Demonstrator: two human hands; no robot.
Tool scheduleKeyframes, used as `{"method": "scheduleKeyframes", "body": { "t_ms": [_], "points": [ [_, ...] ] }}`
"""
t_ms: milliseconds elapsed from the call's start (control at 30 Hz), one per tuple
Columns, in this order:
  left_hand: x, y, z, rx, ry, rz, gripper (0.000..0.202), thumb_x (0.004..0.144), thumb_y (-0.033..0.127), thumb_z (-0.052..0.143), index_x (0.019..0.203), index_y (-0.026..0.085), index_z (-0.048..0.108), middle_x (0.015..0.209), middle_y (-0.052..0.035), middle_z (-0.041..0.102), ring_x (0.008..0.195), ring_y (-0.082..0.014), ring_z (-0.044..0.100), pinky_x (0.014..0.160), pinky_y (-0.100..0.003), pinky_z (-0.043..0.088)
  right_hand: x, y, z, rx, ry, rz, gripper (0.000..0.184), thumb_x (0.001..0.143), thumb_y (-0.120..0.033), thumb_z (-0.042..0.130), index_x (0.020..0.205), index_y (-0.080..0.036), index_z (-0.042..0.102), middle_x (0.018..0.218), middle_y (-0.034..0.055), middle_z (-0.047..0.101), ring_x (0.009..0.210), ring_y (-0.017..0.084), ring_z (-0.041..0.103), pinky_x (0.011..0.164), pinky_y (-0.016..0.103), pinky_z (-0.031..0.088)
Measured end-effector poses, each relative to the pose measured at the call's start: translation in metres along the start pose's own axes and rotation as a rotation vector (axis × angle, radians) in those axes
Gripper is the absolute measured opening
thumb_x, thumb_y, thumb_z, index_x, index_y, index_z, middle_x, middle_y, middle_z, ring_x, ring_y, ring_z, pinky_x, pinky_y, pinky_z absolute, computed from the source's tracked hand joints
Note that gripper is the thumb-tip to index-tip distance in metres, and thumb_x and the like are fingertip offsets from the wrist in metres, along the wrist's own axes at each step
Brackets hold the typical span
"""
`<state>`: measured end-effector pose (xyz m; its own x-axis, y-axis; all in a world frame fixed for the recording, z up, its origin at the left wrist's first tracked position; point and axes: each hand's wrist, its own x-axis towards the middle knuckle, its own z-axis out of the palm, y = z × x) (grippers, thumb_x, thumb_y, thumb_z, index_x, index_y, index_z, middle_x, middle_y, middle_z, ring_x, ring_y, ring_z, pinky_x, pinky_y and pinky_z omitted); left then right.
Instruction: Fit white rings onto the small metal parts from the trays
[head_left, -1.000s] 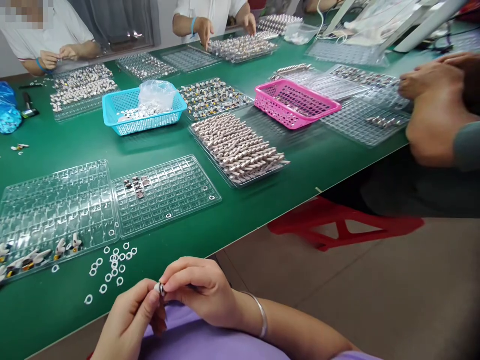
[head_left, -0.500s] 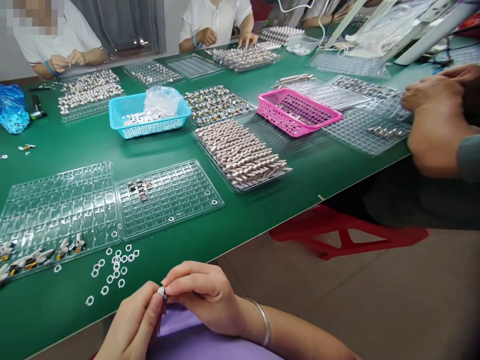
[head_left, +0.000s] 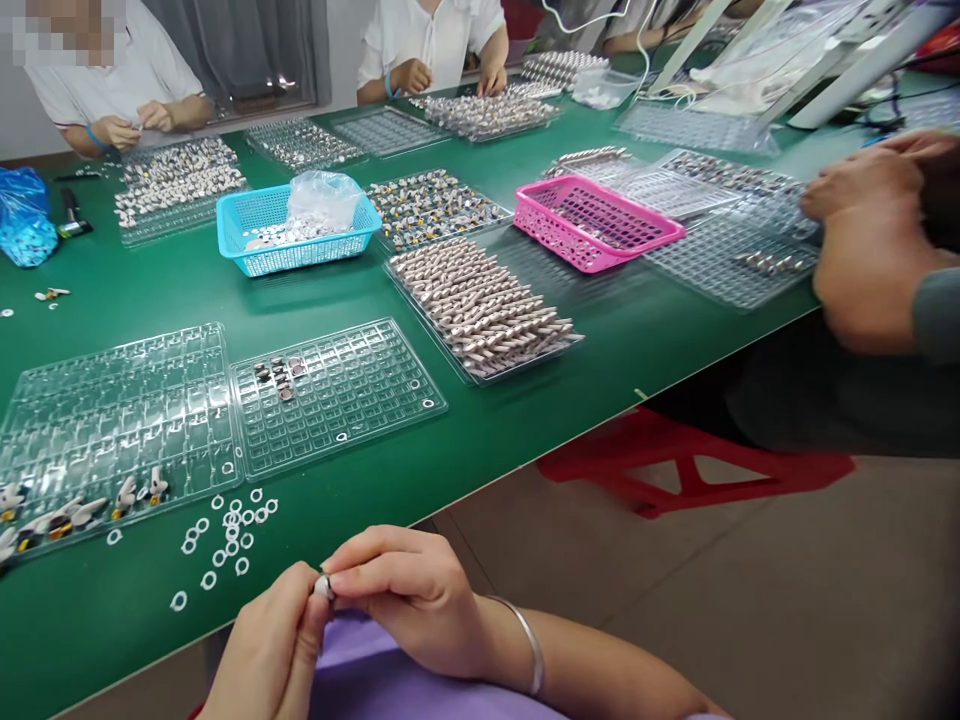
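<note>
Above my lap, at the table's front edge, both hands meet on a small white earbud piece (head_left: 324,588) with a dark, shiny rim. My left hand (head_left: 274,635) pinches it between thumb and forefinger. From the other side my right hand (head_left: 409,590), with a silver bangle at the wrist, grips its edge; the fingers cover much of it. Thin white rings (head_left: 232,533) lie scattered on the table just beyond. Past them are a clear tray (head_left: 150,400) with several white, black and yellow earbud parts along its front, and another clear tray (head_left: 352,410) with several small dark round parts.
A tray heaped with white stems (head_left: 480,310) stands mid-table. Behind it are a blue basket (head_left: 247,262) holding a plastic bag and a pink basket (head_left: 592,255). Co-workers' hands (head_left: 862,190) work at the right and across the table. A red stool (head_left: 600,465) stands below.
The earbud piece has turned slightly between my fingers, showing more of its white side. Both hands stay nearly in place. Across the table, a co-worker's hand has drawn its fingers together over a tray.
</note>
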<state>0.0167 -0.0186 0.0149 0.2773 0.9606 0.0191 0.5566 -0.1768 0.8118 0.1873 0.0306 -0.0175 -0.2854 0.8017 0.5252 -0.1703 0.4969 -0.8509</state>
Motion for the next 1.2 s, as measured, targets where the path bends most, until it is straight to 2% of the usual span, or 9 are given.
{"method": "scheduleKeyframes", "body": {
  "t_ms": [100, 200, 367, 533, 633, 767, 1033, 1200],
  "points": [
    [-0.001, -0.002, 0.003, 0.052, 0.054, 0.083, 0.023, 0.099, 0.020, 0.039, 0.078, 0.024, 0.046, 0.062, 0.0052, 0.047, 0.050, -0.0108, 0.048, 0.048, -0.019, 0.038, 0.000, -0.001, 0.000, 0.009, 0.002, 0.006, 0.011, 0.089, -0.012, 0.064, 0.091, -0.016, 0.074, 0.091, 0.0087, 0.075, 0.076, 0.013, 0.073, 0.069, 0.019, 0.063],
    [0.000, -0.002, 0.003, 0.059, 0.070, 0.107, 0.023, 0.098, 0.020, 0.040, 0.076, 0.024, 0.046, 0.061, 0.0051, 0.048, 0.049, -0.0106, 0.048, 0.046, -0.019, 0.037, 0.000, -0.002, -0.001, -0.006, -0.005, -0.020, 0.011, 0.088, -0.010, 0.064, 0.093, -0.015, 0.074, 0.090, 0.0095, 0.074, 0.076, 0.013, 0.073, 0.069, 0.019, 0.062],
    [0.002, 0.007, 0.000, -0.100, 0.017, -0.052, 0.033, 0.101, 0.033, 0.038, 0.071, 0.024, 0.047, 0.058, 0.0046, 0.050, 0.049, -0.0111, 0.048, 0.047, -0.019, 0.039, -0.002, -0.001, -0.002, -0.075, -0.033, -0.098, 0.018, 0.090, -0.009, 0.060, 0.101, -0.017, 0.072, 0.092, 0.0090, 0.074, 0.082, 0.013, 0.072, 0.074, 0.020, 0.061],
    [0.003, 0.018, -0.002, -0.189, 0.101, -0.157, 0.039, 0.097, 0.048, 0.043, 0.067, 0.023, 0.053, 0.057, 0.0025, 0.055, 0.050, -0.0134, 0.052, 0.050, -0.022, 0.044, -0.003, -0.001, -0.002, -0.076, -0.049, -0.121, 0.021, 0.090, -0.007, 0.059, 0.104, -0.017, 0.071, 0.096, 0.0102, 0.073, 0.087, 0.014, 0.071, 0.076, 0.020, 0.060],
    [0.004, 0.021, -0.002, -0.212, 0.125, -0.185, 0.041, 0.095, 0.050, 0.046, 0.064, 0.024, 0.054, 0.054, 0.0024, 0.054, 0.048, -0.0137, 0.051, 0.048, -0.023, 0.044, 0.000, -0.003, -0.005, -0.055, -0.080, -0.133, 0.022, 0.089, -0.006, 0.059, 0.106, -0.015, 0.070, 0.096, 0.0120, 0.073, 0.087, 0.015, 0.071, 0.077, 0.021, 0.061],
    [0.005, 0.024, -0.002, -0.210, 0.140, -0.159, 0.043, 0.094, 0.053, 0.044, 0.063, 0.025, 0.055, 0.052, 0.0018, 0.053, 0.045, -0.0152, 0.049, 0.044, -0.024, 0.045, 0.003, -0.004, -0.008, -0.073, -0.109, -0.149, 0.019, 0.091, -0.010, 0.059, 0.107, -0.016, 0.068, 0.097, 0.0114, 0.072, 0.085, 0.015, 0.071, 0.076, 0.022, 0.061],
    [0.003, 0.019, 0.004, -0.149, 0.154, -0.125, 0.037, 0.098, 0.041, 0.043, 0.068, 0.024, 0.054, 0.058, 0.0027, 0.057, 0.050, -0.0135, 0.053, 0.050, -0.022, 0.044, -0.001, 0.000, -0.004, -0.152, -0.077, -0.227, 0.026, 0.090, -0.005, 0.055, 0.111, -0.015, 0.066, 0.096, 0.0121, 0.072, 0.087, 0.016, 0.070, 0.076, 0.023, 0.061],
    [-0.002, 0.011, 0.008, -0.132, 0.142, -0.099, 0.032, 0.099, 0.036, 0.043, 0.071, 0.024, 0.052, 0.059, 0.0043, 0.052, 0.050, -0.0123, 0.050, 0.051, -0.022, 0.041, 0.000, -0.003, -0.003, -0.130, -0.057, -0.168, 0.018, 0.089, -0.006, 0.058, 0.101, -0.015, 0.068, 0.092, 0.0105, 0.072, 0.083, 0.014, 0.070, 0.074, 0.021, 0.061]
  ]
}}
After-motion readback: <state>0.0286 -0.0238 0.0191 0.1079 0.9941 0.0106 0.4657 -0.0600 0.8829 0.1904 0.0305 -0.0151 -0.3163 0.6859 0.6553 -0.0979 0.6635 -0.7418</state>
